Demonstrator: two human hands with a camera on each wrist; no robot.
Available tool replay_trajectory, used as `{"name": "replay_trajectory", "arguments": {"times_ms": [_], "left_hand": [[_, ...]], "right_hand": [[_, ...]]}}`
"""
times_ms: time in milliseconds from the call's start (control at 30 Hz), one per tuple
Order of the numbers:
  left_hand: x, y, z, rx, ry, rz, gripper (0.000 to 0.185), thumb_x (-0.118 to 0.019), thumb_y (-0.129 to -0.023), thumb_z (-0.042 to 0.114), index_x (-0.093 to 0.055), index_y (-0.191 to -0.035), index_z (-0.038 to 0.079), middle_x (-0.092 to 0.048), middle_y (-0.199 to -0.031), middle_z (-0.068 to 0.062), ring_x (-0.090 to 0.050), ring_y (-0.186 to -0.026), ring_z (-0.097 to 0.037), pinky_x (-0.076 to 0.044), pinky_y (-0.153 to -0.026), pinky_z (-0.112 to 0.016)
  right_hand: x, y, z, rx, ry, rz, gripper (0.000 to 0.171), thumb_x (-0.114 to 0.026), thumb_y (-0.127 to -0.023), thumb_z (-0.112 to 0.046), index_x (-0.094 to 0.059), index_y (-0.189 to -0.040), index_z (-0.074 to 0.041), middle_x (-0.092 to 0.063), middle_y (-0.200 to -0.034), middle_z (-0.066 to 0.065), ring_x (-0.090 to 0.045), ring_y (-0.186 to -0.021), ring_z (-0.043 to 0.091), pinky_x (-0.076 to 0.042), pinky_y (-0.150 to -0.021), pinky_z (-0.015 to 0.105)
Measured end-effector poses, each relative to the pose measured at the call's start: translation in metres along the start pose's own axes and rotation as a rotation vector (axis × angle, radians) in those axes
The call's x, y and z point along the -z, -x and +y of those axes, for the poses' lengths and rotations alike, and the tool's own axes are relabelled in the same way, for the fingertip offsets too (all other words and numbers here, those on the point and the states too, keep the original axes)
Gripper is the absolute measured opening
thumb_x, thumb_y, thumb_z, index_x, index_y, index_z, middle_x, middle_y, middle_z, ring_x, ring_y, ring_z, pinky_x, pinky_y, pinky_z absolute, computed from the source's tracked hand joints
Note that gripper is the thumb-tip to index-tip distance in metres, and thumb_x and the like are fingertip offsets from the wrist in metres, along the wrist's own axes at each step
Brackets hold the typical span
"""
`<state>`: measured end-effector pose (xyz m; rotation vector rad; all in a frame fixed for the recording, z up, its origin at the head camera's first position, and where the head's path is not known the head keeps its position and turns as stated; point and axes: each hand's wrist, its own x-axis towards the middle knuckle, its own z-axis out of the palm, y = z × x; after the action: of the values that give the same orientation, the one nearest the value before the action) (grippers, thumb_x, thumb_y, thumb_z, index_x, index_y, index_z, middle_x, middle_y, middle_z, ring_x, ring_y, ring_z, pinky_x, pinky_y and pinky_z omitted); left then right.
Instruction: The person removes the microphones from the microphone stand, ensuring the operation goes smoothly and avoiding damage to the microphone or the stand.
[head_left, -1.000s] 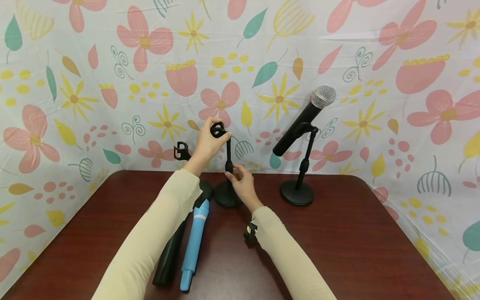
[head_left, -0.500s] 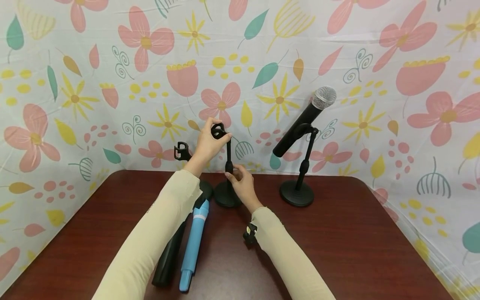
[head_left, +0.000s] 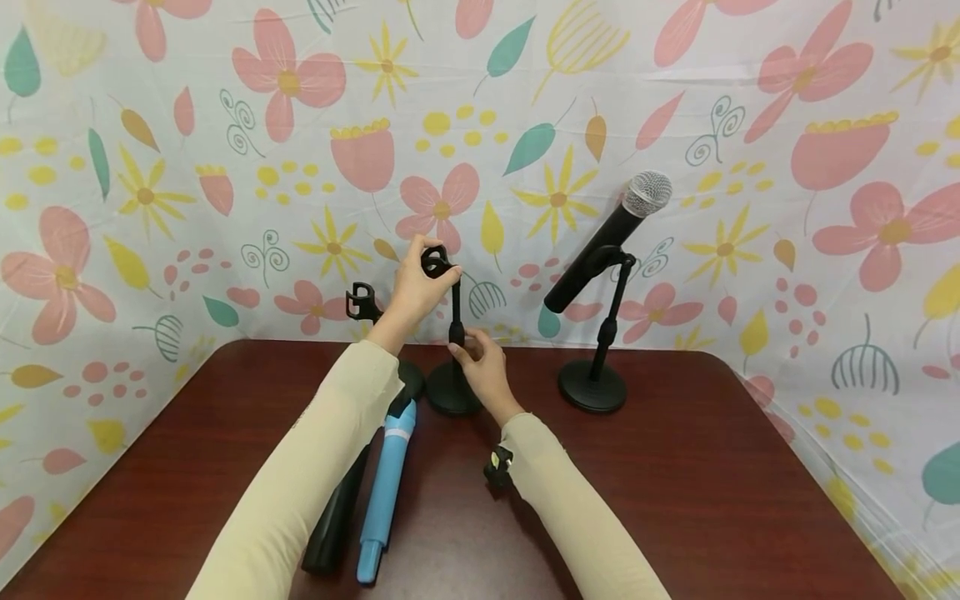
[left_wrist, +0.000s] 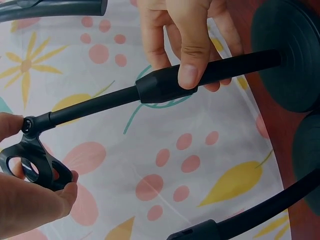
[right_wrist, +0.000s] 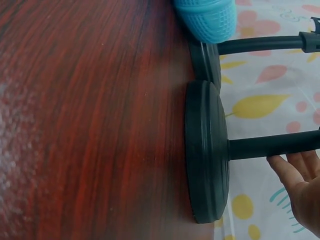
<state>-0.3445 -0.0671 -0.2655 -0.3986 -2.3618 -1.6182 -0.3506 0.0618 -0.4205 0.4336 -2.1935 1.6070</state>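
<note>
A black desk microphone stand [head_left: 455, 333] rises from a round base [head_left: 450, 398] at the back middle of the table. My left hand [head_left: 416, 287] pinches the clip [head_left: 435, 260] at its top; the left wrist view shows the clip [left_wrist: 34, 162] between thumb and fingers. My right hand [head_left: 483, 367] pinches the collar [left_wrist: 160, 85] halfway up the pole. The right wrist view shows the base [right_wrist: 207, 150] and my fingers [right_wrist: 300, 185] by the pole. A blue microphone [head_left: 384, 487] and a black one [head_left: 333, 521] lie under my left forearm.
A second empty stand with clip [head_left: 362, 302] is behind my left arm. A third stand [head_left: 594, 385] at the back right holds a black microphone with silver grille [head_left: 607, 237]. A floral cloth [head_left: 150, 167] walls the dark red table [head_left: 675, 483].
</note>
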Motion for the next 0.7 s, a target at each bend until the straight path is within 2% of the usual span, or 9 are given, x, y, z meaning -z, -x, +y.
{"name": "replay_trajectory", "arguments": {"times_ms": [200,333,533,700], "left_hand": [[0.0,0.0012,-0.0006,-0.004,-0.01,0.004,0.046,-0.064,-0.093,0.023,-0.042,-0.133,0.015,-0.048,-0.132,-0.011,-0.059,-0.103,-0.028,-0.051,-0.079,-0.04],[-0.0006,0.0015,-0.0003,-0.01,-0.019,0.01,0.046,-0.064,-0.093,0.023,-0.042,-0.133,0.015,-0.049,-0.132,-0.012,-0.061,-0.095,-0.029,-0.052,-0.076,-0.039],[-0.0014,0.0021,-0.001,-0.013,-0.015,0.012,0.045,-0.063,-0.094,0.022,-0.041,-0.132,0.015,-0.049,-0.131,-0.012,-0.063,-0.082,-0.031,-0.051,-0.078,-0.04],[-0.0019,0.0019,-0.0019,-0.013,0.005,0.001,0.045,-0.063,-0.094,0.021,-0.041,-0.133,0.014,-0.05,-0.129,-0.013,-0.062,-0.07,-0.029,-0.051,-0.064,-0.036]], "right_hand": [[0.0004,-0.0003,-0.0019,-0.008,0.005,0.001,0.036,-0.067,-0.092,-0.022,-0.061,-0.124,-0.008,-0.069,-0.105,0.014,-0.066,-0.095,0.026,-0.052,-0.086,0.044],[0.001,-0.0008,-0.0027,-0.005,0.0,-0.001,0.036,-0.067,-0.092,-0.022,-0.062,-0.124,-0.008,-0.069,-0.105,0.015,-0.066,-0.095,0.027,-0.052,-0.086,0.045],[0.0009,-0.001,-0.0023,-0.01,0.008,-0.004,0.035,-0.067,-0.091,-0.023,-0.062,-0.123,-0.009,-0.07,-0.104,0.012,-0.066,-0.095,0.027,-0.052,-0.085,0.043],[0.0009,-0.0003,-0.0037,-0.017,0.01,-0.004,0.035,-0.067,-0.091,-0.021,-0.061,-0.124,-0.009,-0.069,-0.105,0.012,-0.066,-0.094,0.025,-0.052,-0.085,0.043]]}}
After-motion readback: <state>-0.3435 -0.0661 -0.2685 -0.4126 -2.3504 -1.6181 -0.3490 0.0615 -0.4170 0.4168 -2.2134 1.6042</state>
